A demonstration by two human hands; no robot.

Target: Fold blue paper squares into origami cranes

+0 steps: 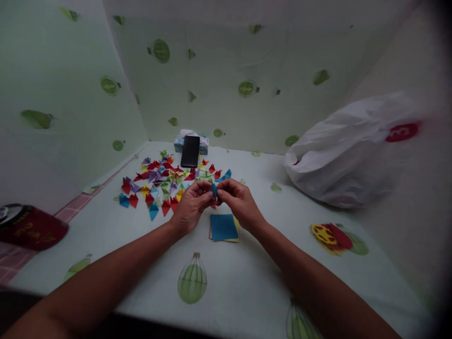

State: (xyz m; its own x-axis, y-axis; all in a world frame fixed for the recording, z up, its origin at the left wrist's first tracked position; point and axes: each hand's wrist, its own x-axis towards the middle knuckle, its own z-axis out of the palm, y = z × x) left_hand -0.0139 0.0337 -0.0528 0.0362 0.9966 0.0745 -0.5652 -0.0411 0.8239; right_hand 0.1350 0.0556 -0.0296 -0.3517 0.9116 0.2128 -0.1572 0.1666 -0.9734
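Between my two hands is a small piece of folded blue paper (pixel 213 189), raised a little over the table. My left hand (pixel 192 203) pinches it from the left, with thumb and fingers closed. My right hand (pixel 238 200) pinches it from the right in the same way. The fingers cover part of the paper, so its full shape is hidden. Just below the hands lies a stack of square paper sheets (pixel 224 228), a blue one on top and yellow edges showing beneath. Beyond my left hand spreads a pile of folded paper pieces (pixel 153 178) in many colours.
A black phone (pixel 190 151) leans against a tissue box (pixel 204 145) at the back. On the right sits a bulky white plastic bag (pixel 339 155). Nearer on that side is a red and yellow item (pixel 332 238). A dark red can (pixel 31 227) lies at the left edge.
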